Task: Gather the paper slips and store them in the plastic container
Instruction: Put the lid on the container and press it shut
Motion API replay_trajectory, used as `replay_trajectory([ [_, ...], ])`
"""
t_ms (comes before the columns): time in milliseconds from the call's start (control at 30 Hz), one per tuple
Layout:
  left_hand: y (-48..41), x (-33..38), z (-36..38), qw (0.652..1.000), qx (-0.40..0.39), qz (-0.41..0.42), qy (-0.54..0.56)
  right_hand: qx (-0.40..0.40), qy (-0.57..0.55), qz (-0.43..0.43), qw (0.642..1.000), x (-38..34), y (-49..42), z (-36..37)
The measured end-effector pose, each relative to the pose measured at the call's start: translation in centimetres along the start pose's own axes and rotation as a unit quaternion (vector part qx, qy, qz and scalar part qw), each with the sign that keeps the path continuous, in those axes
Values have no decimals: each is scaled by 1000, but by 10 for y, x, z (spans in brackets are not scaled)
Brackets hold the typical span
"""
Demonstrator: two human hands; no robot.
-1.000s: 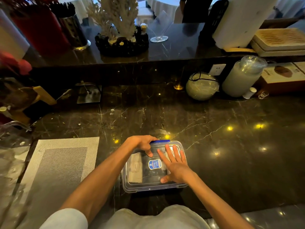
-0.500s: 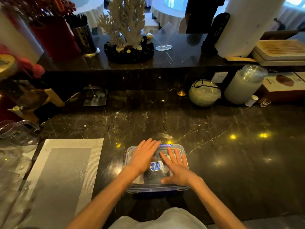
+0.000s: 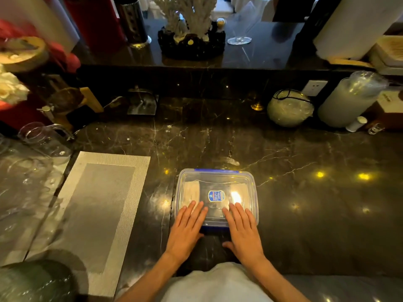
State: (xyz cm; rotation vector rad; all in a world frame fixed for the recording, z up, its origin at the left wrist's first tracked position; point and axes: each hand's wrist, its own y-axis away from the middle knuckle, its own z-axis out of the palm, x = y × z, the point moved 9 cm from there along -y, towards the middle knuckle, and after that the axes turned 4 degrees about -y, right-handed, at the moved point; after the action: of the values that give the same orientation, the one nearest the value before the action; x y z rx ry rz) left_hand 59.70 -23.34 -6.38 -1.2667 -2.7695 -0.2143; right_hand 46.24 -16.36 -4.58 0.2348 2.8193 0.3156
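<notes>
A clear plastic container (image 3: 250, 188) with a blue-trimmed lid and a blue label sits on the dark marble counter in front of me. Through the lid I see pale paper slips (image 3: 192, 191) lying inside at the left, and another pale patch at the right under a glare. My left hand (image 3: 185, 229) lies flat on the lid's near left part, fingers together and stretched out. My right hand (image 3: 244, 229) lies flat on the near right part in the same way. Both thumbs hang over the container's near edge. Neither hand grips anything.
A grey woven placemat (image 3: 96, 210) lies to the left. Clear glassware (image 3: 37, 138) stands at the far left. At the back right are a round wrapped ball (image 3: 290, 110), a tall wrapped jar (image 3: 349, 99) and a small white bottle (image 3: 356, 124). A raised ledge (image 3: 218, 62) bears a coral ornament.
Both hands slid from the middle of the lid toward its near edge. The left hand, earlier at the far blue clip, now lies flat beside the right one.
</notes>
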Motion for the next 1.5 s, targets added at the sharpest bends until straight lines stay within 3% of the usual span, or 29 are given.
replay_trajectory([
  [200, 1, -2, -6, 997, 76, 2, 29, 112, -38, -7, 993, 0, -3, -4],
  [433, 9, -6, -10, 987, 81, 68, 124, 131, -94, -57, 985, 11, 8, -3],
  [633, 7, -10, -8, 979, 117, 24, 167, 184, -157, -30, 970, 13, 6, -3],
  [1233, 6, -7, -23, 964, 180, 3, 198, 224, -212, -37, 950, 11, 8, -17],
  [1400, 12, -31, -36, 919, 198, -81, 331, 242, -413, 38, 877, 42, 14, -37],
  [1467, 18, -55, -36, 868, 215, -164, 417, 249, -478, 113, 835, 66, 18, -40],
  [1500, 21, -68, -30, 824, 214, -216, 477, 239, -528, 164, 798, 78, 20, -36],
])
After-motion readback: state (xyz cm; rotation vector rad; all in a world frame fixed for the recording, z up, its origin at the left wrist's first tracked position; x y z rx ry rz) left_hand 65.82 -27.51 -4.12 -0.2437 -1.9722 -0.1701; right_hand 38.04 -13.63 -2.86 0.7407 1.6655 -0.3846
